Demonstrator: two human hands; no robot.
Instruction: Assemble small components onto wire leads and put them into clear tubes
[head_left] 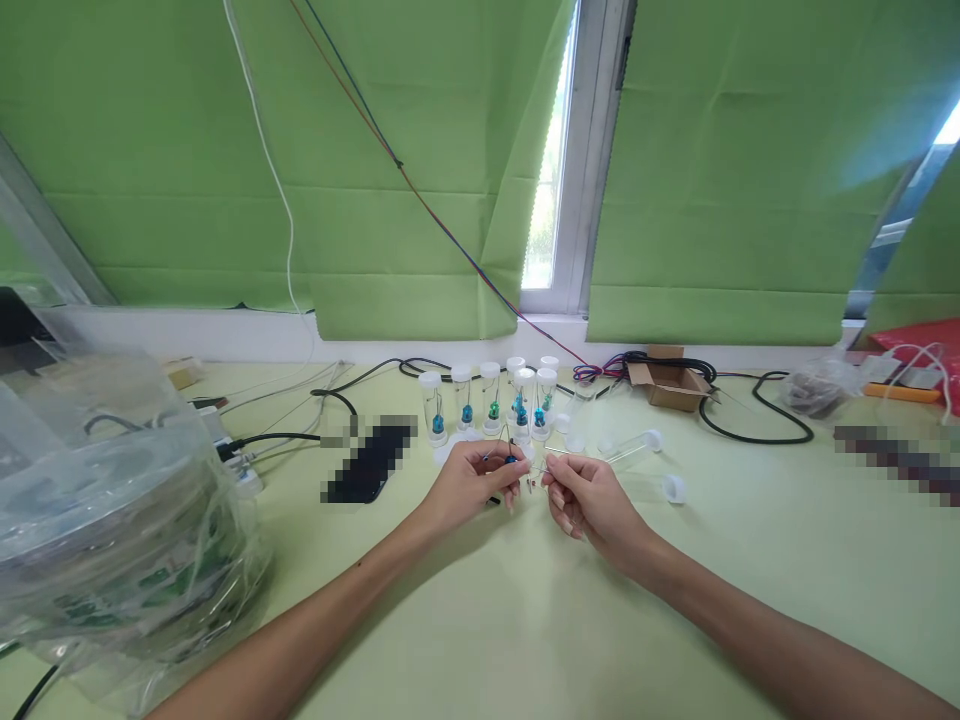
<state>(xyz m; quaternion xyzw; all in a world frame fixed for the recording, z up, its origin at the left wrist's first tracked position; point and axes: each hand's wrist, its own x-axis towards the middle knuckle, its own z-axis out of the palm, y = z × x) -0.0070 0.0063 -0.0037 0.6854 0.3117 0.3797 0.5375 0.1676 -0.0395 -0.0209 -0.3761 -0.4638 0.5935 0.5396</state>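
My left hand (pixel 476 480) is closed in a pinch around a small dark-blue piece (pixel 511 459) with thin dark wires rising from it. Facing it, my right hand (pixel 592 495) pinches a thin metal rod (pixel 557 451) between thumb and fingertips. The fingertips of both hands are close together but apart, and fine bits between them are too small to name. Just behind the hands stand several clear capped tubes (pixel 434 412), each holding a small blue or green wired piece. A short black item (pixel 493 501) lies under my left hand.
Clear tubes (pixel 634 445) lie to the right, near a loose white cap (pixel 675 488). Further back sit an open cardboard box (pixel 667 385) and a black cable (pixel 757 438). A dark phone (pixel 371 465) and a plastic-wrapped spool (pixel 112 540) are on the left.
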